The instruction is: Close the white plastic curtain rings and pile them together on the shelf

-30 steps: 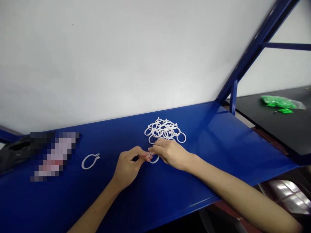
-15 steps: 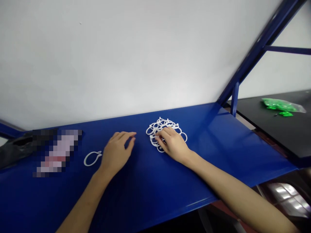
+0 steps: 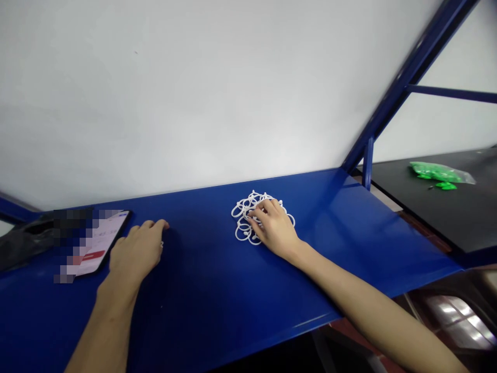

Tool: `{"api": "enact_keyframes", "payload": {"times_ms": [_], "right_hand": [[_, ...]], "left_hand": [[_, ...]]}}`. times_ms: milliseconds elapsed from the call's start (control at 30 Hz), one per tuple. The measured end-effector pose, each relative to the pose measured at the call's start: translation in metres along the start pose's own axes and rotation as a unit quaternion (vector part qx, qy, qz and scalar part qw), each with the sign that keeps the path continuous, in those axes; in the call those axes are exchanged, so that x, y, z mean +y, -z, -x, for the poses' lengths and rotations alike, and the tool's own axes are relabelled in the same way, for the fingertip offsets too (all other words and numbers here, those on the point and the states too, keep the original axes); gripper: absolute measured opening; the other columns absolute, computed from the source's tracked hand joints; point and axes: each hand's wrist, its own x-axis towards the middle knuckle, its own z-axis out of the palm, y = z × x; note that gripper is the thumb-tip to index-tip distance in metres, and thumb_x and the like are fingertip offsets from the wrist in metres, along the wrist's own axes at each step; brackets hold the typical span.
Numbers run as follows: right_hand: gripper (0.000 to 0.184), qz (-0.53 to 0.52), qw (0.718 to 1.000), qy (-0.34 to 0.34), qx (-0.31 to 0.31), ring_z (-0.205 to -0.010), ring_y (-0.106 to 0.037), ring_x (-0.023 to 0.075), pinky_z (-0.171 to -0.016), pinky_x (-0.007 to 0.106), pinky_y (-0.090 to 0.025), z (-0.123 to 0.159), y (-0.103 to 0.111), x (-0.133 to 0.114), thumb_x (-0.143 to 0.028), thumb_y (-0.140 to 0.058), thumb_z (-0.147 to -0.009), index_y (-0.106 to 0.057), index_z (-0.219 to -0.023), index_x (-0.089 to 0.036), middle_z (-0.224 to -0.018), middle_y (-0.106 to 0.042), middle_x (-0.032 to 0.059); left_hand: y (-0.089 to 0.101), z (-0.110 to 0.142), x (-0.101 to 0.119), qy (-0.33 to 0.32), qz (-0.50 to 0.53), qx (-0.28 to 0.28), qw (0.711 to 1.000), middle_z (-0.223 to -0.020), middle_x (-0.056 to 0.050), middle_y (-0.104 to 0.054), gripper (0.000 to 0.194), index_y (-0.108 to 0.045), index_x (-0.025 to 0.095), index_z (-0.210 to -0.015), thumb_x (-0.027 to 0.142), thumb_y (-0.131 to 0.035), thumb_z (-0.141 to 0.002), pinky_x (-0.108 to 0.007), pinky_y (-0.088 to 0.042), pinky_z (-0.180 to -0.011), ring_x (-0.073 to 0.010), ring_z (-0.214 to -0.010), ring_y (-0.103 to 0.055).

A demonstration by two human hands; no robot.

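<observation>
My left hand [image 3: 135, 254] is low over the left part of the blue table, its fingers bent and held together. A bit of a white plastic ring [image 3: 162, 244] shows by its thumb side; the hand covers the rest. My right hand [image 3: 274, 225] reaches into a heap of thin white plastic rings [image 3: 243, 233], each with a small knobbed end. Thumb and index finger close around a ring at the heap's left part. The palm hides the rings beneath it.
Left of my left hand lies a phone [image 3: 99, 243], partly pixelated, with a dark bag [image 3: 23, 241] beside it. A white wall [image 3: 217, 93] rises behind the table [image 3: 217, 290]. On the right are a blue frame bar [image 3: 388, 98] and a black table [image 3: 427, 212] with a bag of green pieces [image 3: 438, 172].
My left hand has moved left onto the lone white ring, and its open fingers have closed in. My right hand stays at the heap, where some rings have shifted slightly.
</observation>
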Motion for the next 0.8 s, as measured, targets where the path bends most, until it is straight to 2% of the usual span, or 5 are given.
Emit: {"api": "enact_keyframes", "payload": {"times_ms": [167, 267, 400, 567, 800], "right_hand": [[0.020, -0.005, 1.000, 0.003, 0.022, -0.090, -0.051, 0.0234, -0.084, 0.039, -0.049, 0.001, 0.007, -0.004, -0.026, -0.052, -0.100, -0.069, -0.100, -0.017, -0.099, -0.063, 0.0107], [0.021, -0.032, 0.999, 0.020, 0.004, -0.089, -0.053, 0.0229, -0.084, 0.039, -0.049, 0.002, 0.009, -0.012, -0.027, -0.051, -0.101, -0.070, -0.100, -0.017, -0.098, -0.065, 0.0107], [0.024, -0.119, 0.992, 0.020, -0.043, -0.090, -0.060, 0.0220, -0.083, 0.038, -0.052, 0.007, 0.007, -0.024, -0.035, -0.054, -0.101, -0.066, -0.110, -0.017, -0.098, -0.068, 0.0095], [0.022, -0.263, 0.960, -0.063, -0.077, -0.080, -0.068, 0.0163, -0.072, 0.029, -0.054, 0.014, 0.003, -0.033, -0.030, -0.055, -0.099, -0.059, -0.118, -0.018, -0.093, -0.071, 0.0046], [0.008, -0.327, 0.941, -0.078, -0.026, -0.079, -0.072, 0.0149, -0.072, 0.026, -0.055, 0.013, 0.004, -0.032, -0.024, -0.055, -0.099, -0.059, -0.104, -0.020, -0.090, -0.074, 0.0025]], "left_hand": [[0.003, -0.003, 0.012, 0.021, 0.040, -0.007, 0.999, -0.111, -0.017, -0.067, 0.037, -0.063, 0.022, -0.114, 0.020, -0.036, -0.090, -0.043, -0.047, -0.069, -0.0335, -0.093, -0.067], [0.010, -0.001, 0.040, 0.028, 0.085, -0.010, 0.996, -0.106, -0.009, -0.070, 0.031, -0.065, 0.026, -0.104, 0.034, -0.037, -0.093, -0.038, -0.044, -0.063, -0.0304, -0.086, -0.067], [0.014, 0.011, 0.089, 0.024, 0.215, 0.070, 0.974, -0.083, -0.001, -0.071, 0.025, -0.061, 0.025, -0.084, 0.043, -0.046, -0.092, -0.030, -0.040, -0.062, -0.0214, -0.075, -0.066], [0.006, 0.033, 0.125, -0.094, 0.308, 0.152, 0.934, -0.063, 0.003, -0.062, 0.034, -0.053, 0.022, -0.069, 0.043, -0.048, -0.094, -0.027, -0.035, -0.057, -0.0139, -0.057, -0.057], [0.007, 0.035, 0.128, -0.170, 0.453, 0.151, 0.862, -0.073, 0.002, -0.068, 0.027, -0.063, 0.022, -0.091, 0.039, -0.044, -0.100, -0.023, -0.045, -0.062, -0.0122, -0.064, -0.062]]}}
